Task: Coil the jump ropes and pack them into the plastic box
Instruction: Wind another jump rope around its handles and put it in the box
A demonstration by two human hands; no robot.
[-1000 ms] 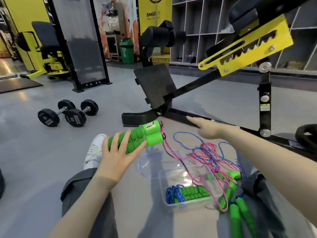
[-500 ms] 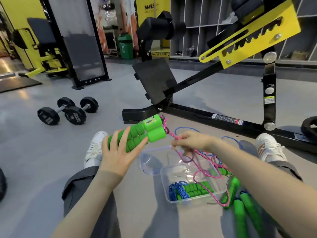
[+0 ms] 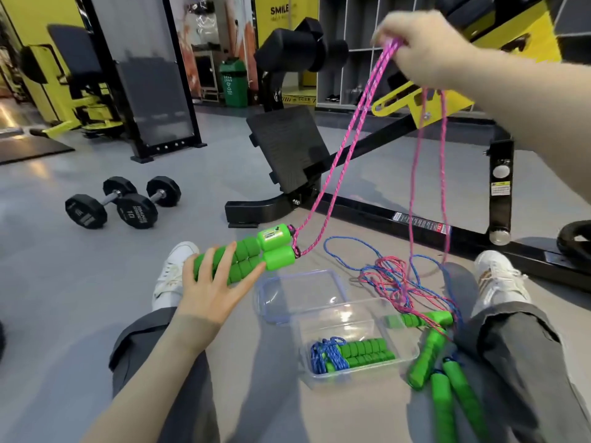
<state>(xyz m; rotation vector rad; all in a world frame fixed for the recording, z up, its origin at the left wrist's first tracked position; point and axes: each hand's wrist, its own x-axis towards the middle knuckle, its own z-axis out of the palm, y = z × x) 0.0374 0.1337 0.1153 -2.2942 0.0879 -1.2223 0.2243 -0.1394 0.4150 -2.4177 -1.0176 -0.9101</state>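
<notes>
Lid [image 3: 300,292]: clear, lying flat on the floor [image 3: 64,282] between the person's legs, touching the box's far-left corner.
Box [image 3: 335,324]: clear plastic, open, on the floor just right of the lid.
In the box: one blue rope [image 3: 323,356] wound into a bundle at the left end, with its two green handles [image 3: 364,351] side by side to the right. The far half of the box holds nothing.
Loose pile [image 3: 393,279]: pink and blue cord tangled on the floor just beyond the box's right corner. Four more green handles [image 3: 428,356] lie beside the box's right wall, against the right leg.
Open room: bare floor runs wide to the left. Two dumbbells [image 3: 121,206] sit well apart at far left. The black bench frame [image 3: 383,212] closes off the far side, and the legs hem in the box on both sides.
Left grip [image 3: 211,292]: low and left of the lid, palm away from the camera, fingers spread across the handle pair [image 3: 252,254] with the thumb beneath, grasping both together, their caps pointing up and right.
Right grip [image 3: 422,49]: raised high at upper right and blurred, clenched on the pink rope [image 3: 339,161]. Two strands run taut down to the handle pair and two more hang down to the pile.
</notes>
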